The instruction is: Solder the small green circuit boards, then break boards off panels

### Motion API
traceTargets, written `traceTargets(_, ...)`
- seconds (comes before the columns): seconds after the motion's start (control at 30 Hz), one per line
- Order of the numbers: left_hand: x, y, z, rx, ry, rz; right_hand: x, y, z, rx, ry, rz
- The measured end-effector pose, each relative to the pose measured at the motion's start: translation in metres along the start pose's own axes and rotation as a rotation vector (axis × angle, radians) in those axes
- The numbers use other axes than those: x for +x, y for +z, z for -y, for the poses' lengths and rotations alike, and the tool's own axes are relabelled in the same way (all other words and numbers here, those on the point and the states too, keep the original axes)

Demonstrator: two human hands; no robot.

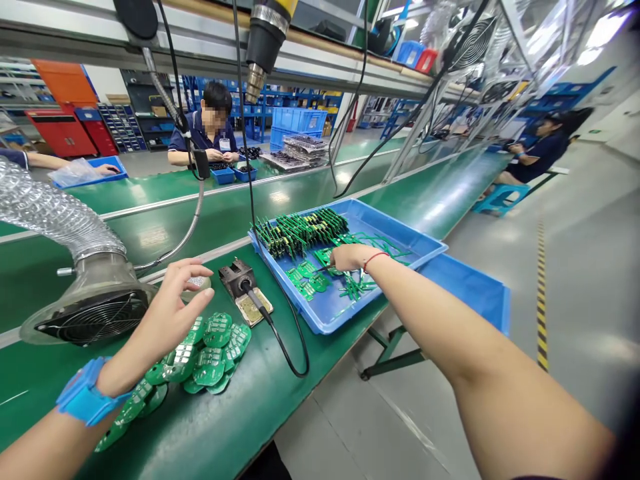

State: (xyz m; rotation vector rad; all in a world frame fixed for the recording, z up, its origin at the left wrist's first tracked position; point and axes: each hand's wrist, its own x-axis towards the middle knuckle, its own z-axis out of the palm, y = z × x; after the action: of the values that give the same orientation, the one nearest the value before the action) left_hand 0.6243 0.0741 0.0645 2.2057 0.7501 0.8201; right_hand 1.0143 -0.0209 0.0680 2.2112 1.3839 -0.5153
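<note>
Two bare arms reached out over the long green table [210,427]. The big blue tray [400,230] sat at the table's edge, one corner poking past it over the floor. The right hand [350,256] was stretched far out into the tray, fingers curled down on the loose green boards [307,279] lying flat there; I could not tell if it gripped one. More boards stood in rows at the tray's back. The left hand [167,313] hung loose with fingers spread and held nothing. It hovered just above a pile of round green boards [210,353] near the table's front edge. The small black tool stand [245,288] sat between the pile and the tray.
</note>
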Motion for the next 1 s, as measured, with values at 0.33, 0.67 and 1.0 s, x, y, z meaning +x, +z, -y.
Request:
traceTargets(0.33,0.041,0.082,-0.054,-0.178,0.046,0.373,-0.086,0.006,-0.045,0.298,-0.073,-0.35)
traceTargets(0.67,0.106,0.131,-0.09,-0.21,0.242,0.316,-0.158,0.025,-0.038,0.635,-0.228,-0.617)
traceTargets(1.0,0.107,0.114,-0.097,-0.647,0.125,0.35,-0.121,0.074,-0.008,0.783,-0.235,-0.545)
